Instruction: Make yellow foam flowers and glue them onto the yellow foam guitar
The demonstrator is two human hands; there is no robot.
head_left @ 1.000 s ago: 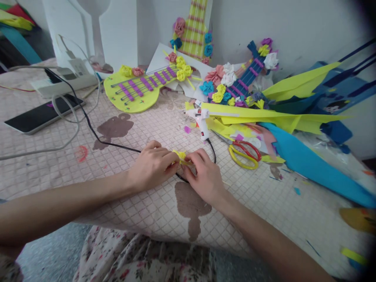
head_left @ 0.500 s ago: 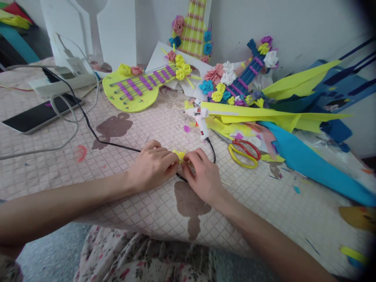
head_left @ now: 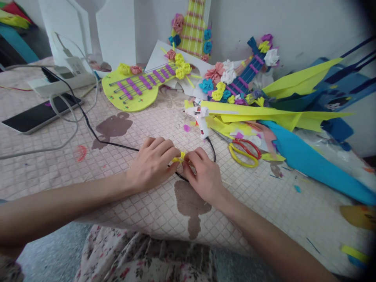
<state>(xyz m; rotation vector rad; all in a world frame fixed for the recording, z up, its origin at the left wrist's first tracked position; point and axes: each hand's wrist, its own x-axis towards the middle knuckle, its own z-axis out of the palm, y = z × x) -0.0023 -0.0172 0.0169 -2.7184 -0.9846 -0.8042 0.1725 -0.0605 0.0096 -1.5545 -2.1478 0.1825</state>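
Observation:
A small piece of crumpled yellow paper is pinched between my two hands, low over the near middle of the table. My left hand has its thumb and fingertips closed on the paper's left side. On the other side, the bent fingers of my right hand pinch it; their tips are partly hidden. A thin pale stick pokes out to the right of my right hand, its other end out of sight. Beneath my hands runs the black cord of a white glue gun.
Red-and-yellow-handled scissors lie to the right, near a long blue paper strip and yellow sheets. Paper guitars with paper flowers are at the back. A phone and power strip with cables sit left.
My left hand has shifted slightly, its fingers lifting and spreading over the yellow paper, with more of it showing below the fingertips. My right hand stays nearly still.

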